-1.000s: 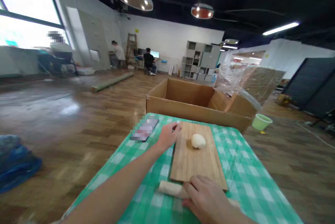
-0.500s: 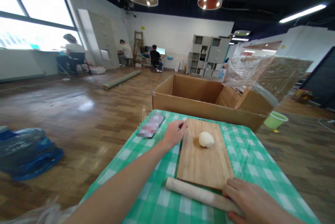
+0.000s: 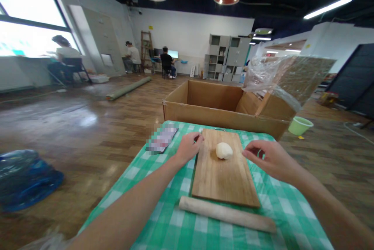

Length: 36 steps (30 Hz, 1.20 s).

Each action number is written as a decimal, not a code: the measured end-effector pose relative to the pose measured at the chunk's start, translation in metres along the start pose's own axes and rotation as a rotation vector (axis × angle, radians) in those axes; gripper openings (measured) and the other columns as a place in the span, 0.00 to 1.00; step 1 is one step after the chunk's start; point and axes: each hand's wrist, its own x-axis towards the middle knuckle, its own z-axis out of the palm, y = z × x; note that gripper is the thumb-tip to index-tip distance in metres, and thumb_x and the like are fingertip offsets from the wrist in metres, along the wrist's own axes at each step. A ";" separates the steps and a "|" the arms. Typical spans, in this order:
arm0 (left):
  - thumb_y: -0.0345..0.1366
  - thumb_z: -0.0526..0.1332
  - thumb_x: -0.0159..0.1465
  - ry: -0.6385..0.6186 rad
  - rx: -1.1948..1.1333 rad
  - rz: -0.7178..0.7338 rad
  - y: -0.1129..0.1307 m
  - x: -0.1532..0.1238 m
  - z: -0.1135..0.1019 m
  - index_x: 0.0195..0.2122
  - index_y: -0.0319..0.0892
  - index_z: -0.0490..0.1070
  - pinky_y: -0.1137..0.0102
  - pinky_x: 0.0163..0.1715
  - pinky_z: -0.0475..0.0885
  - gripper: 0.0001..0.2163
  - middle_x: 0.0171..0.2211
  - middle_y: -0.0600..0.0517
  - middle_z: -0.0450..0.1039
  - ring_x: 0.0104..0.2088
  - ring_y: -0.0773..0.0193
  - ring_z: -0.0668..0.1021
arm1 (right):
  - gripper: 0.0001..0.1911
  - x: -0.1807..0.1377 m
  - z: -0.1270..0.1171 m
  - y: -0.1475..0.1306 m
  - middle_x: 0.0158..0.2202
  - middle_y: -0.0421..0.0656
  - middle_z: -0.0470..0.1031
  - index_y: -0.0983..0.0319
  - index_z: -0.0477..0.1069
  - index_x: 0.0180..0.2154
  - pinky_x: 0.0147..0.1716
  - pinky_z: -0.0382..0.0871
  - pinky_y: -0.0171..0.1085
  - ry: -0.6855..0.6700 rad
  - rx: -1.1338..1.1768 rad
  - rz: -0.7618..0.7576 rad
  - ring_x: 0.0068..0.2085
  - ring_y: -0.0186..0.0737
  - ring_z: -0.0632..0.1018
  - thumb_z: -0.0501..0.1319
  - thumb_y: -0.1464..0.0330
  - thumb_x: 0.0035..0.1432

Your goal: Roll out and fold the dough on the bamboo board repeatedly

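A ball of dough (image 3: 224, 151) rests on the upper half of a wooden cutting board (image 3: 223, 182). My left hand (image 3: 189, 148) is at the board's upper left edge, its fingers curled closed against that edge. On the other side, my right hand (image 3: 270, 158) hovers by the board's right edge, fingers bent and a gap showing between thumb and fingers, with nothing in it. Below the board's near edge, a wooden rolling pin (image 3: 226, 214) lies crosswise on the green checked tablecloth (image 3: 163, 199), with no hand on it.
A phone (image 3: 163, 139) lies at the table's left side. Beyond the table stands a large open cardboard box (image 3: 210, 113) with plastic wrap. A green bucket (image 3: 300, 126) is on the floor at right, a blue water jug (image 3: 29, 180) at left. Several people sit farther back.
My right hand has let go of the rolling pin and moved up to the board's right side. My left hand stays at the board's left edge. The view has shifted slightly.
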 end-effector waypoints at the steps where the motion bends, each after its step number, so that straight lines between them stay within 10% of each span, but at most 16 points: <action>1: 0.33 0.56 0.68 -0.001 0.006 0.004 0.001 0.000 -0.001 0.29 0.42 0.76 0.70 0.35 0.66 0.12 0.30 0.52 0.80 0.33 0.63 0.77 | 0.18 0.010 0.005 0.012 0.31 0.43 0.80 0.60 0.78 0.34 0.30 0.65 0.37 0.060 0.031 0.020 0.31 0.41 0.77 0.57 0.55 0.67; 11: 0.35 0.55 0.68 -0.046 0.046 0.030 -0.005 -0.001 0.000 0.30 0.43 0.75 0.69 0.32 0.63 0.11 0.29 0.53 0.78 0.32 0.63 0.76 | 0.20 0.015 0.071 0.114 0.28 0.44 0.80 0.60 0.76 0.30 0.30 0.64 0.39 0.204 0.031 0.243 0.29 0.43 0.78 0.56 0.54 0.64; 25: 0.38 0.54 0.69 -0.118 0.200 0.052 -0.009 -0.001 0.001 0.20 0.43 0.63 0.67 0.28 0.56 0.19 0.20 0.55 0.68 0.25 0.65 0.69 | 0.17 0.014 0.074 0.101 0.34 0.49 0.81 0.64 0.79 0.36 0.34 0.65 0.39 0.113 0.004 0.148 0.35 0.44 0.77 0.56 0.60 0.65; 36: 0.38 0.57 0.67 -0.207 0.254 -0.018 -0.020 -0.002 0.003 0.36 0.45 0.71 0.69 0.27 0.58 0.06 0.25 0.54 0.75 0.28 0.61 0.76 | 0.25 0.014 0.071 0.093 0.23 0.43 0.74 0.63 0.72 0.24 0.28 0.53 0.37 0.009 -0.047 0.197 0.26 0.37 0.70 0.53 0.56 0.68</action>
